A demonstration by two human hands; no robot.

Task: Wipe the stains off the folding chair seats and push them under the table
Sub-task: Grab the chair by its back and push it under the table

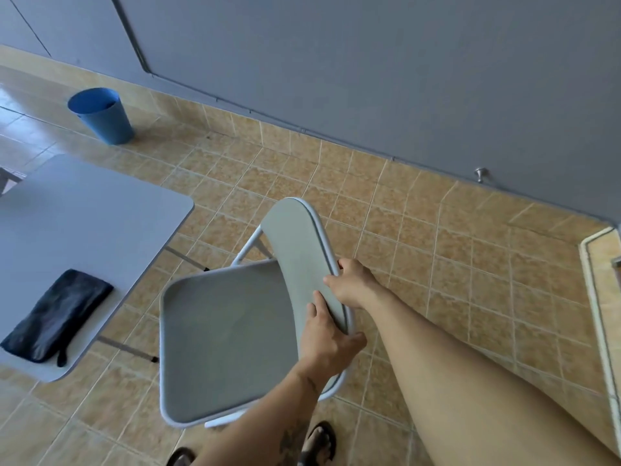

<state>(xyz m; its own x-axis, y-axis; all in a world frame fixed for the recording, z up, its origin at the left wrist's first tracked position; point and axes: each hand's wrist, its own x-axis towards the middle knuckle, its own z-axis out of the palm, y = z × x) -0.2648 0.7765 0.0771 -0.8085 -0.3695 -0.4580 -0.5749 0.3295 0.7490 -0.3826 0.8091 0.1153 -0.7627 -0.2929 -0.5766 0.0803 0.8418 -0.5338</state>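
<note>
A grey folding chair with a white metal frame stands open on the tiled floor; its seat [221,344] faces me and its backrest [299,250] curves up to the right. My left hand [327,341] grips the lower part of the backrest's edge. My right hand [353,280] grips the same edge a little higher. The grey table [84,223] lies to the left, its corner close to the chair. A dark folded cloth [57,317] rests on the table near its front edge. No stain is visible on the seat.
A blue bin [102,114] stands on the floor at the back left, near the grey wall [369,68]. A raised tiled step [601,297] borders the floor at the right. My sandalled feet [319,442] are just behind the chair. Tan tiled floor surrounds the chair.
</note>
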